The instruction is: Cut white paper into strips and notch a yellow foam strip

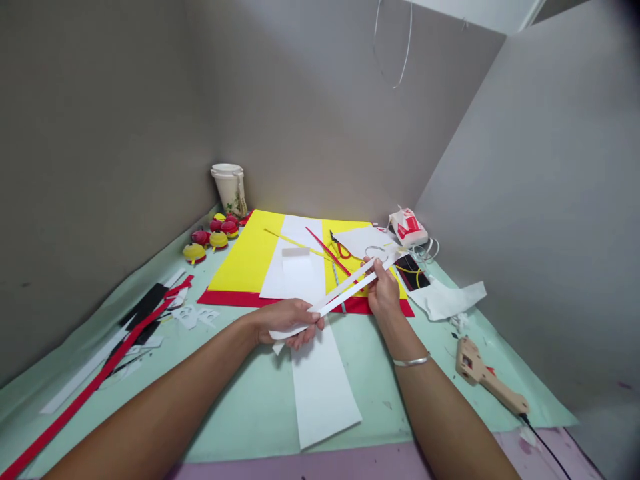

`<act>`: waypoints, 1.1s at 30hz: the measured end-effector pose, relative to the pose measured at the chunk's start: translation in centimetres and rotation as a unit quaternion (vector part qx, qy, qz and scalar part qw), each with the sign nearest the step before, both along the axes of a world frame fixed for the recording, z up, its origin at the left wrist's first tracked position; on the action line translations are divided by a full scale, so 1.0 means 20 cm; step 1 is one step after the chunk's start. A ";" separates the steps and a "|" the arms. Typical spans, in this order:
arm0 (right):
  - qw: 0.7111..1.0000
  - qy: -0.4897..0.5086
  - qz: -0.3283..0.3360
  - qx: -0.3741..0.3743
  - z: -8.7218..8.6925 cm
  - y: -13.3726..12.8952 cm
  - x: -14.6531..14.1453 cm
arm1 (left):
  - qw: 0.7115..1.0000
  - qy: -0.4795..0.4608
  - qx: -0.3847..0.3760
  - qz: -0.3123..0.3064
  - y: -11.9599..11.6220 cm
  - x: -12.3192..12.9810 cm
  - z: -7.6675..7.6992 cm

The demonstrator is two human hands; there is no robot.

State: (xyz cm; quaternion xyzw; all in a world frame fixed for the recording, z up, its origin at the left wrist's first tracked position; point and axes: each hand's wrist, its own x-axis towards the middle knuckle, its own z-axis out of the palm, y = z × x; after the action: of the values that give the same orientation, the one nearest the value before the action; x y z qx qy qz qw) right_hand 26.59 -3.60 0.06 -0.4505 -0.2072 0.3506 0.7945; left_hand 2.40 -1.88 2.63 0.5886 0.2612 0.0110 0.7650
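White paper strips [345, 289] stretch between my two hands, rising from lower left to upper right. My left hand [291, 323] is closed on their near end, and my right hand [381, 288] grips them further along. Below them a wide white paper piece [323, 393] lies on the green table cover. Beyond, yellow sheets [250, 257] with a white band [295, 275] rest over a red sheet [233, 298]. A red strip [327, 250], a thin yellow strip [285, 237] and scissors [341, 250] with orange-red handles lie on top.
A glue gun [487, 377] lies at the right, near a crumpled white cloth [447, 299], a phone [413, 272] and a red-white packet [409, 228]. At the left are a long red strip [107, 367], paper scraps [190, 316], several red-yellow round items [194, 253] and a white bucket [230, 190].
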 end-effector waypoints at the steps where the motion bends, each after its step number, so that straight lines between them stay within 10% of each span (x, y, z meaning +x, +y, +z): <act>1: 1.000 -0.001 -0.003 0.002 0.00 0.00 0.01 | 1.000 -0.001 0.001 0.004 0.00 0.00 0.00; 7: 1.000 -0.026 0.014 0.001 0.02 -0.01 0.00 | 0.973 -0.061 0.066 0.211 0.04 0.01 0.03; 15: 0.996 -0.089 0.004 -0.032 0.00 -0.02 -0.05 | 0.830 0.076 0.294 0.467 0.41 -0.22 -0.01; 22: 0.987 -0.154 0.004 -0.054 0.00 -0.04 -0.10 | 0.767 0.270 0.372 0.447 0.52 -0.46 0.01; 33: 0.977 -0.204 0.002 -0.066 0.00 -0.06 -0.12 | 0.675 0.468 0.472 0.321 0.36 -0.56 0.13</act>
State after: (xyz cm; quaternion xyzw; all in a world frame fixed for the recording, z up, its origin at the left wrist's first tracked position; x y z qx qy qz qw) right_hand 24.11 -4.81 0.07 -0.5633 -0.3421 0.2659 0.7035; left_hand -8.84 5.28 5.30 0.6795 0.7179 0.1008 0.1130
